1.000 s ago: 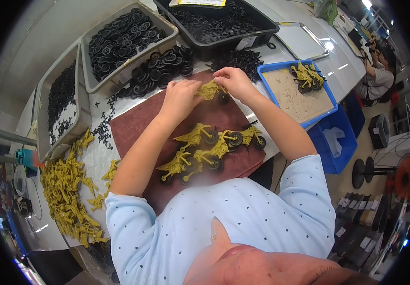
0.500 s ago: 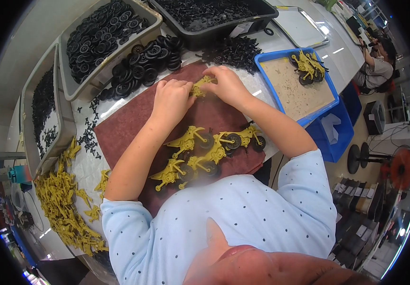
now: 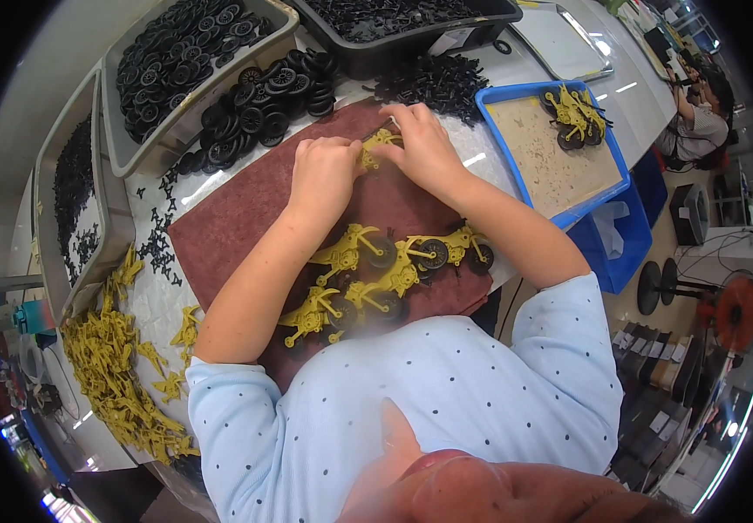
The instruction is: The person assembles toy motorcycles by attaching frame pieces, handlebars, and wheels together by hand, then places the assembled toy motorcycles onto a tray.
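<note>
Pinching is seen at both hands: a small yellow toy frame (image 3: 379,144) is held betw. left hand (image 3: 324,174) and right hand (image 3: 424,148), over the far part of the dark red mat (image 3: 237,218). Left hand fingers are curled, thumb side pressed to the frame's left end; right hand fingers are bent over its right end. The frame is mostly covered by the fingers, so its exact shape cannot be told.

Nearer on the mat, betw. the forearms, a group of assembled yellow toy motorcycles (image 3: 385,270) w/ black wheels is laid, touching one another. Far left of the hands, a loose heap of black wheels (image 3: 263,96) is spread on the table, just beside a grey tray of wheels (image 3: 184,44). A pile of small black parts (image 3: 433,83) is seen just far of the right hand. To the right, a blue tray (image 3: 551,148) is placed, w/ several yellow pieces in its far corner. At near left, a heap of yellow frames (image 3: 115,375) is spread along the table edge.
</note>
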Demonstrator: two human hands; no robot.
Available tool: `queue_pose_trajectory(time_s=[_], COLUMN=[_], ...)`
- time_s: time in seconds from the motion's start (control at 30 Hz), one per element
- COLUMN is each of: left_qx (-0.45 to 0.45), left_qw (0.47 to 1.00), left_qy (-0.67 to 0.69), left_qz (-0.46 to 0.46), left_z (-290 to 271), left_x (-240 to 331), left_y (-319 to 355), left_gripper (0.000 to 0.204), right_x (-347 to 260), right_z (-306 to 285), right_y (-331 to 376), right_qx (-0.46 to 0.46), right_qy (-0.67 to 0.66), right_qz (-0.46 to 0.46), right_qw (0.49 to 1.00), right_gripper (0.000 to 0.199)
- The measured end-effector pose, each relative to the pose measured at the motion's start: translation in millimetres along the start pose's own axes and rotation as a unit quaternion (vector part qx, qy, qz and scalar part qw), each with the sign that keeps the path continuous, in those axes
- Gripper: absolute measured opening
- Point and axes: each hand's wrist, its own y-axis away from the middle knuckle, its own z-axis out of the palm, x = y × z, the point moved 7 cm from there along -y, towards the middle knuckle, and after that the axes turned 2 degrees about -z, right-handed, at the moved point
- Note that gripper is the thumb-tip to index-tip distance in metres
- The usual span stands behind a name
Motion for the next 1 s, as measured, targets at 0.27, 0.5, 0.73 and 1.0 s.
queue_pose_trajectory(time_s=[0.27,0.5,0.73,1.0], left_qx=[0.016,-0.042,-0.069,0.057], left_qw=[0.999,0.998,0.997,0.996], left_qy=[-0.036,-0.013,-0.002,0.042], left_qz=[0.004,0.039,0.021,0.055], left_z=[12,19,19,-1], left_x=[11,3,0,5], left_y=[-1,-8,-15,2], left_gripper=[0.027,0.021,0.019,0.028], right_x=[10,6,-4,-14], right_z=[9,-2,-2,-7], right_y=[3,9,7,2], right_qx=[-0.079,-0.101,-0.028,0.036], right_qy=[-0.038,-0.07,-0.02,0.06], right_qz=[0.031,-0.09,-0.216,-0.258], right_qw=[0.996,0.988,0.976,0.964], right_gripper=[0.048,0.054,0.036,0.016])
